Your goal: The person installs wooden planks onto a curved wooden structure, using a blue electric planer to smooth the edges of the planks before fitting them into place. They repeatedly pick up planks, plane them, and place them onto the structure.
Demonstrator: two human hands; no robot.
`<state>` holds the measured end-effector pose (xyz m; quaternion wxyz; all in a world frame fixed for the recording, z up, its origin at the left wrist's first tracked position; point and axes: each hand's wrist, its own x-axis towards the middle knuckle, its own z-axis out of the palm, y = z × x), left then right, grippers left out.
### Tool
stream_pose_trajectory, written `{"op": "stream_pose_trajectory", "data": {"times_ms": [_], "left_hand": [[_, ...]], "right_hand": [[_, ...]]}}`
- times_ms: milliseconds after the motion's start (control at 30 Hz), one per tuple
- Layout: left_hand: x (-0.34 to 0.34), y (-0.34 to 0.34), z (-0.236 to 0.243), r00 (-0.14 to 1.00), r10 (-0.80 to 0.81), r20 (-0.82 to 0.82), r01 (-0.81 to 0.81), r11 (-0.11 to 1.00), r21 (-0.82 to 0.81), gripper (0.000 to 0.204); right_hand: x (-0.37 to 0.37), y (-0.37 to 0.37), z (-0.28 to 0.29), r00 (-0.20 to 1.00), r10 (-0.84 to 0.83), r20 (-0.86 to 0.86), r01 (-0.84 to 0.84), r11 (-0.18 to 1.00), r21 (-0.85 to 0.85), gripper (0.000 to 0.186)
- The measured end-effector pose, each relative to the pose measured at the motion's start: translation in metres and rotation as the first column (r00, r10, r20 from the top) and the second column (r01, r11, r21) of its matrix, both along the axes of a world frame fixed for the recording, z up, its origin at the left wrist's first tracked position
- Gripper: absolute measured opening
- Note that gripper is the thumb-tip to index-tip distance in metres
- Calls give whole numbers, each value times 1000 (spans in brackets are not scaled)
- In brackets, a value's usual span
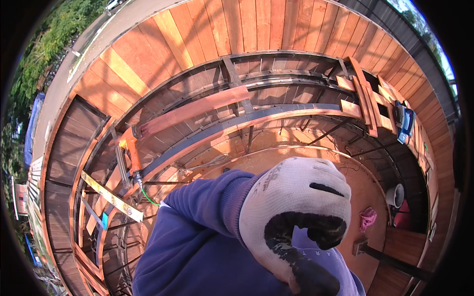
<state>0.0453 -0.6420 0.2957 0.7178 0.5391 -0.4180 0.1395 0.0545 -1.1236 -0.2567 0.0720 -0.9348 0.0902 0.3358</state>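
**Gloved hand over an open deck frame**

Red deck boards (pixel 247 24) ring the open frame (pixel 276 111). A loose plank (pixel 197 111) lies at ten o'clock, orange drill (pixel 131 148) at nine. The gloved left hand (pixel 296 217) is curled shut, close to the camera, holding nothing visible.

Your hand (pixel 296 217) fills the near middle. It wears a white glove with black tips and is curled shut, thumb tucked under. A purple sleeve (pixel 207 237) covers your arm, coming from the near left.
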Motion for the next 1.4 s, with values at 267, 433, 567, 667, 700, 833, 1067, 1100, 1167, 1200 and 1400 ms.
{"op": "stream_pose_trajectory", "data": {"times_ms": [267,433,567,667,700,833,1067,1100,1167,1200,1400], "left_hand": [[102,-23,-148,746,600,-288,-407,754,516,23],[179,11,-232,421,888,186,-618,130,775,34],[242,33,-304,310,880,360,-486,-179,855,40],[265,13,-298,351,891,287,-112,-264,958,48],[266,12,-298,342,897,281,-103,-261,960,46],[265,11,-297,306,913,271,-162,-230,959,38],[261,10,-298,213,950,229,-187,-190,964,38],[263,10,-299,221,953,208,-185,-168,968,39],[269,8,-294,256,960,117,-118,-89,989,42],[270,6,-295,229,961,153,-133,-125,983,42],[267,-10,-304,117,908,402,-250,-364,897,42]], "right_hand": [[-55,13,-51,958,-262,-114,279,945,173,41],[-44,14,-27,922,-355,-156,383,896,224,40],[8,-6,-5,932,-329,-153,359,899,250,39],[76,-8,17,964,-255,-75,265,894,362,38],[110,4,34,977,-211,14,183,877,445,38],[254,117,170,781,120,613,-508,694,511,35],[355,276,292,201,411,889,-940,337,56,77],[359,281,282,213,486,847,-940,340,41,80],[373,280,241,129,651,748,-949,299,-96,85],[374,279,240,81,700,709,-940,290,-179,86],[389,278,280,128,630,766,-978,207,-6,81]]}}
